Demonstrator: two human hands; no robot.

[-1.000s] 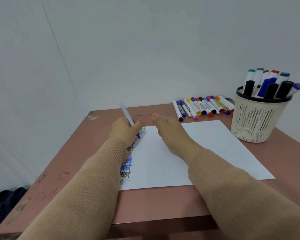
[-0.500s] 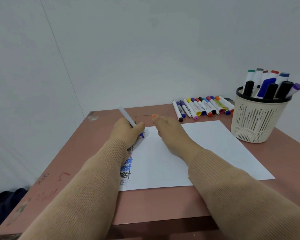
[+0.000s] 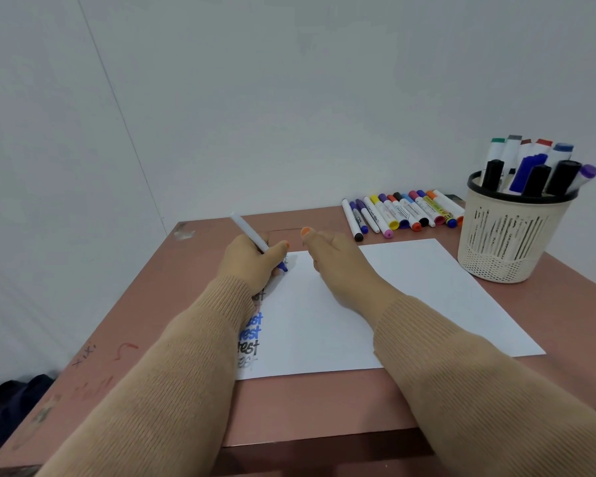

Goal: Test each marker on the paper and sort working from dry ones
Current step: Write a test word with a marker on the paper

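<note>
My left hand grips a white marker with a blue tip, and the tip touches the far left corner of the white paper. Several "test" words in blue and black run down the paper's left edge. My right hand rests on the paper's far edge, thumb raised; whether it holds anything is hidden. A row of capped markers lies on the table beyond the paper.
A cream mesh basket with several upright markers stands at the right of the pink table. A white wall rises close behind. Dark cloth lies on the floor at the left.
My left hand has shifted slightly to the right with the marker, its tip moving along the paper's top left corner. My right hand has stayed put.
</note>
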